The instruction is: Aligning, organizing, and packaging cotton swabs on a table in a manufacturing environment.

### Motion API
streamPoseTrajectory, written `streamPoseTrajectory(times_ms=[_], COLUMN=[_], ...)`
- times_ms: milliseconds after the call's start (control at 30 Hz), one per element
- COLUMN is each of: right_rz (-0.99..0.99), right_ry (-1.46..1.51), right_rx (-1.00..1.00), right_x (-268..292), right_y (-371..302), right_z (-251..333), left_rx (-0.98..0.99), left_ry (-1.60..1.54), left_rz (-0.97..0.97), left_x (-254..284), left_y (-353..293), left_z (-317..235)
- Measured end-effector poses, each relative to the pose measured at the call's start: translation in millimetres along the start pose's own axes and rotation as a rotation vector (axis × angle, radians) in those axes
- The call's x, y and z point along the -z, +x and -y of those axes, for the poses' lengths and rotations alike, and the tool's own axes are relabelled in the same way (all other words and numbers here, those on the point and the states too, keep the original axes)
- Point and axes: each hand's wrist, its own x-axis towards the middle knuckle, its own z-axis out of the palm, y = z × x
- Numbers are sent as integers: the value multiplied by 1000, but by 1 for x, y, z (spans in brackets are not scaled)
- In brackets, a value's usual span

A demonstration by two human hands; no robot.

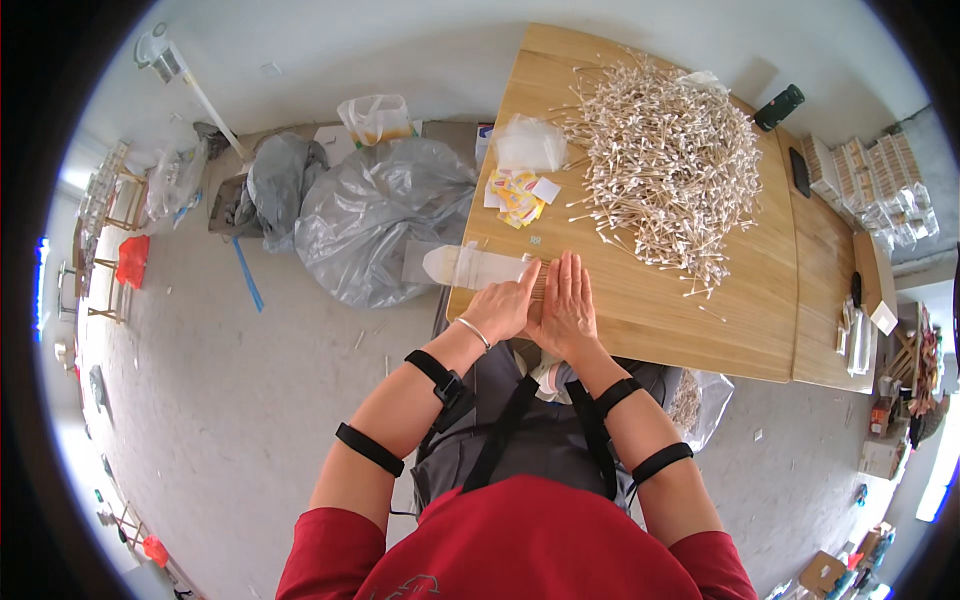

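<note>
At the near left edge of the table (pixel 650 315), my two hands meet around a small row of cotton swabs (pixel 539 283), of which only thin brown sticks show. My left hand (pixel 502 307) presses against them from the left, its index finger stretched along the row and its other fingers curled. On the right side, my right hand (pixel 568 308) holds its straight fingers together against the sticks. A clear plastic bag (pixel 485 268) lies flat just left of the swabs, near my left fingertips. Beyond my hands spreads a big heap of loose cotton swabs (pixel 665 160).
Yellow-and-white paper cards (pixel 517 197) and a stack of clear bags (pixel 530 143) lie at the table's left. A dark bottle (pixel 779 107) and stacked packs (pixel 868 180) stand at the far right. A large grey plastic sack (pixel 385 215) sits on the floor left of the table.
</note>
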Motion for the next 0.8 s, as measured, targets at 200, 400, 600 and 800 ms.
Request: streamPoseTrajectory(times_ms=[200,400,600,800], right_rz=[43,21,-3,-51], right_ry=[-28,58,85,133], right_rx=[-1,-1,7,15], right_x=[5,6,4,1], right_y=[-1,-2,-3,-8], right_z=[2,2,0,4], left_rx=[11,-32,-8,10], left_ry=[71,109,57,21], left_rz=[-57,-107,-143,-141], left_x=[-8,-13,-9,-4], left_y=[3,2,4,2], left_z=[3,6,2,-1])
